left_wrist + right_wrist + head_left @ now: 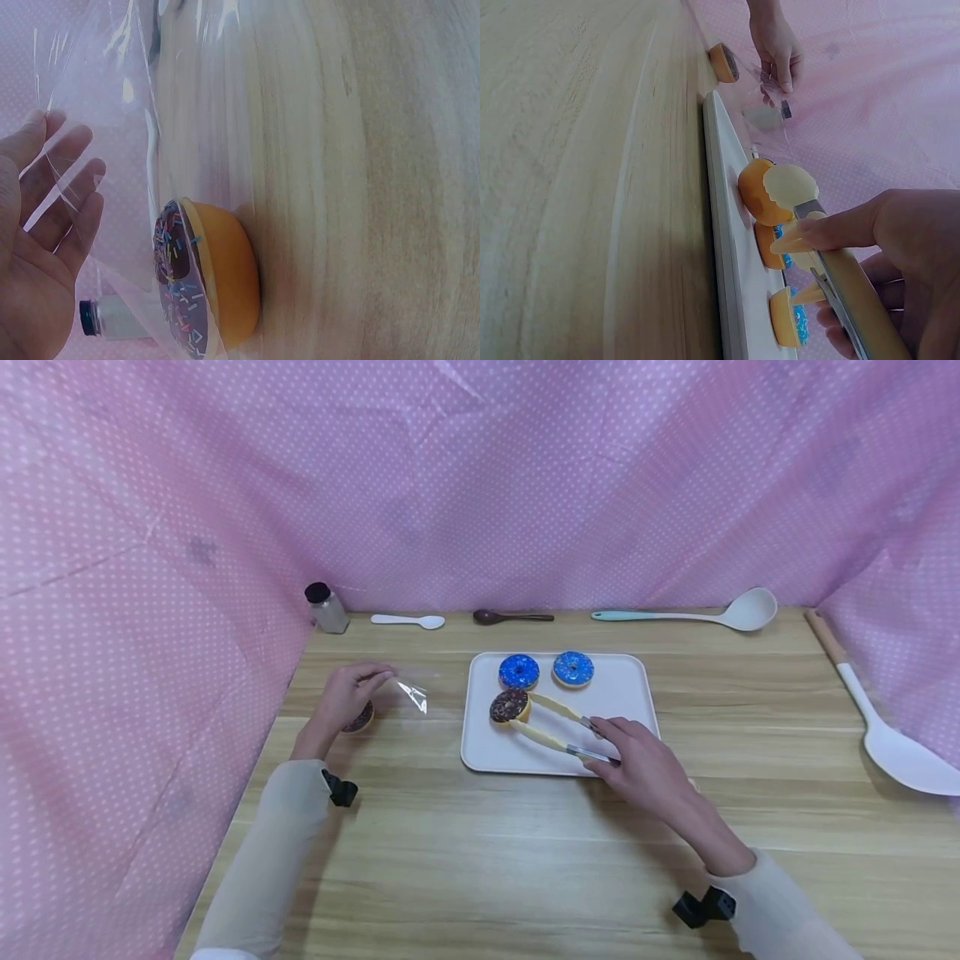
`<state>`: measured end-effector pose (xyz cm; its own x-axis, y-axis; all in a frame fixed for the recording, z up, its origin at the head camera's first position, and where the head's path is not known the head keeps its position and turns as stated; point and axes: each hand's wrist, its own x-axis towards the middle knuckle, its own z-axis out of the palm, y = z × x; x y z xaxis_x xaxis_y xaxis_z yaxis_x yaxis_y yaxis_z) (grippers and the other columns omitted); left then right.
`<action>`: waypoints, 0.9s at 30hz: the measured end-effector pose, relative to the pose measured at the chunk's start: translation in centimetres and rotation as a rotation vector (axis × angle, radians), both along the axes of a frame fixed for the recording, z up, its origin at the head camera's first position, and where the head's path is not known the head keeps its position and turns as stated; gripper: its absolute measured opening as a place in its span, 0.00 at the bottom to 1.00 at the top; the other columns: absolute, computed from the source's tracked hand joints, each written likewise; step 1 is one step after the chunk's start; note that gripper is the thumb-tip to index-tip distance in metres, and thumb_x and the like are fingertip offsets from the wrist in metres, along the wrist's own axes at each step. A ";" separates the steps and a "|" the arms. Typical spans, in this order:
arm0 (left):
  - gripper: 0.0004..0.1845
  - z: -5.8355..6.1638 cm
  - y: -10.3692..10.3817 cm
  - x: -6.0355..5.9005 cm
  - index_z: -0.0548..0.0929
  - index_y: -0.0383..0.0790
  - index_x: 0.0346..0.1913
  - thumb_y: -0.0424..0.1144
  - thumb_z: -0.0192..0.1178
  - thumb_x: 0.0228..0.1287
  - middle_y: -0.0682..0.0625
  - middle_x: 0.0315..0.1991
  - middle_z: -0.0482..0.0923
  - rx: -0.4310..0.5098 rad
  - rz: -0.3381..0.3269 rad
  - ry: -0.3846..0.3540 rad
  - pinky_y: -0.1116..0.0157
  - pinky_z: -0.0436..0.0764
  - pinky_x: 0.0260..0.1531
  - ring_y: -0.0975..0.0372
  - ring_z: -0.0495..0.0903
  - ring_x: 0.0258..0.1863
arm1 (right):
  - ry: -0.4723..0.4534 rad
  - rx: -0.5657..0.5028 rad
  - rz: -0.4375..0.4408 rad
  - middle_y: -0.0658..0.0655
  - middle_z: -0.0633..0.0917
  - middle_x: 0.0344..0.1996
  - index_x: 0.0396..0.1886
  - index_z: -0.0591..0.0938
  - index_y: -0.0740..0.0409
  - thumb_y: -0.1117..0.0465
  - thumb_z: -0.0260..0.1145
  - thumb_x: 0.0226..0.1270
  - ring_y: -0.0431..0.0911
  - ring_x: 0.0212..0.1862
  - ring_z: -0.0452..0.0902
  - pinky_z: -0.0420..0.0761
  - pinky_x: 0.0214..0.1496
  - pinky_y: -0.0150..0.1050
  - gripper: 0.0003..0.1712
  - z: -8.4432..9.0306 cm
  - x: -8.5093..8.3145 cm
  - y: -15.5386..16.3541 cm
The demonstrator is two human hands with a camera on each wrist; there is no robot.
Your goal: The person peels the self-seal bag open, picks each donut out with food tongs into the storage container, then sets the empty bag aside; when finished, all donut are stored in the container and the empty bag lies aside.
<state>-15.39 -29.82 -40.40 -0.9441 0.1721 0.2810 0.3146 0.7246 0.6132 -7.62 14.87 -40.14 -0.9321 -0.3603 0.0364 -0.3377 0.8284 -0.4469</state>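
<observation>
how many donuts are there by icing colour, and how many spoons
Blue-iced donuts: 2, and, both on the tray.
Chocolate-iced donuts: 2, one between the tongs held by the right hand, one by the left hand, which holds the clear bag.
Spoons: 4.
Total: 8
</observation>
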 end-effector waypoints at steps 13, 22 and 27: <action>0.11 0.1 -0.1 0.0 0.87 0.39 0.43 0.40 0.59 0.67 0.44 0.44 0.86 -0.011 0.014 -0.017 0.53 0.81 0.49 0.52 0.84 0.47 | 0.004 0.045 0.029 0.61 0.81 0.53 0.64 0.74 0.57 0.49 0.73 0.55 0.54 0.52 0.76 0.79 0.52 0.55 0.37 -0.1 0.3 0.6; 0.11 0.1 -0.1 0.0 0.87 0.38 0.43 0.39 0.59 0.67 0.43 0.44 0.86 -0.004 0.009 -0.019 0.54 0.81 0.49 0.52 0.84 0.47 | -0.029 0.055 0.020 0.62 0.79 0.54 0.65 0.73 0.57 0.48 0.73 0.55 0.56 0.54 0.75 0.78 0.53 0.57 0.39 0.7 0.2 0.6; 0.10 0.0 -0.1 -0.1 0.87 0.38 0.43 0.39 0.59 0.67 0.43 0.44 0.86 -0.008 0.014 -0.020 0.54 0.81 0.50 0.52 0.84 0.47 | -0.033 0.056 0.018 0.62 0.78 0.57 0.66 0.72 0.56 0.48 0.73 0.55 0.57 0.56 0.74 0.77 0.55 0.58 0.40 1.4 0.2 0.4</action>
<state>-15.50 -29.95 -40.40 -0.9520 0.1608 0.2605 0.2918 0.7341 0.6132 -7.42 15.28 -38.77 -0.9258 -0.3778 -0.0151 -0.3386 0.8461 -0.4116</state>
